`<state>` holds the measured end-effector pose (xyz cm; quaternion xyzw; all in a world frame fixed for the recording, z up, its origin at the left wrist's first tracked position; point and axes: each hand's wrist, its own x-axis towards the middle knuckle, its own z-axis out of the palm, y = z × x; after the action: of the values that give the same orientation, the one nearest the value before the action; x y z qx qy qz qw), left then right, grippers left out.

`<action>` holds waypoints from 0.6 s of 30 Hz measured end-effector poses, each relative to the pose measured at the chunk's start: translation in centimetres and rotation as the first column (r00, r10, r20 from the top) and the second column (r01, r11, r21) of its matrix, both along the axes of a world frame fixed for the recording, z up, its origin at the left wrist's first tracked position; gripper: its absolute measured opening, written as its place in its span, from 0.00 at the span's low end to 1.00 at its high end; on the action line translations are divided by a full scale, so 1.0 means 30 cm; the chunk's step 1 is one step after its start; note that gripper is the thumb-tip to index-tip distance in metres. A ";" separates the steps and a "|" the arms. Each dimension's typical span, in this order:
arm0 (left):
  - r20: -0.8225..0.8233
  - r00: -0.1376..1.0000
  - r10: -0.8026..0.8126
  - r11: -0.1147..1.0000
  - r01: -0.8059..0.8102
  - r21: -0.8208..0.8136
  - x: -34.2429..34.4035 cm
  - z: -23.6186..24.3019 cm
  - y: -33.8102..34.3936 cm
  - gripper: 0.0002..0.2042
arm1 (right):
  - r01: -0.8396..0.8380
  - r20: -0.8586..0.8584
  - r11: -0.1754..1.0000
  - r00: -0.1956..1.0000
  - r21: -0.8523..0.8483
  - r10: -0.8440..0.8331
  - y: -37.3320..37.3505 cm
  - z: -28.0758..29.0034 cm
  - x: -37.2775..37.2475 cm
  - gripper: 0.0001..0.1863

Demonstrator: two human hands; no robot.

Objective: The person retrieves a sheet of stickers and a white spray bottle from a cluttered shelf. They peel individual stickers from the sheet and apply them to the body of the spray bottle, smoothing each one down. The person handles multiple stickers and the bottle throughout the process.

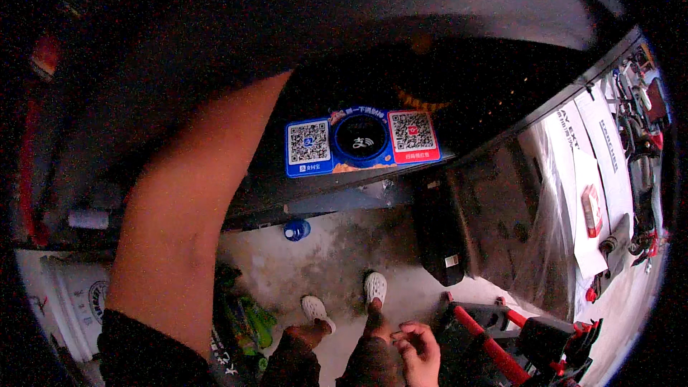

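Note:
My left forearm [179,222] reaches up from the lower left into deep shadow, where the left hand and its fingers are lost to sight. Right of the forearm, a blue and red payment sign [362,142] with two square codes and a round black disc lies on a dark counter [287,190]. Low in the middle, my right hand [421,358] hangs beside my right thigh. Its fingers are curled in, and anything inside them is too hidden to make out.
A blue water bottle [297,230] lies on the concrete floor past my white clogs [375,288]. Red-and-black framed equipment [502,351] stands at lower right, near a large plastic-wrapped object [502,208] and white boxes [584,172]. Left are a green bag [251,324] and white container [75,301].

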<state>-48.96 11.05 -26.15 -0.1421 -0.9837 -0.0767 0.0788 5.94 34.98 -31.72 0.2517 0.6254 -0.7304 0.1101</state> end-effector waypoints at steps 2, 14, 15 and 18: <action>0.013 1.000 0.019 1.000 -0.019 -0.021 -0.003 0.011 -0.036 0.24 | -0.034 -0.006 0.999 0.999 -0.015 0.034 -0.010 -0.009 0.016 0.12; 0.059 0.994 0.089 0.994 -0.085 -0.075 -0.027 0.026 -0.103 0.23 | 0.139 0.129 0.977 0.984 -0.159 -0.119 0.062 -0.029 0.115 0.08; 0.060 0.994 0.093 0.993 -0.088 -0.080 -0.029 0.028 -0.109 0.23 | 0.129 0.136 0.980 0.985 -0.153 -0.108 0.071 -0.039 0.125 0.08; 0.059 0.993 0.101 0.992 -0.096 -0.087 -0.034 0.039 -0.123 0.23 | 0.126 0.138 0.977 0.985 -0.174 -0.102 0.089 -0.065 0.132 0.07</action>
<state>-49.97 7.37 -24.99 -0.0940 -0.9939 -0.0355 0.0452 9.91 37.65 -33.69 0.3225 0.5320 -0.7719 0.1306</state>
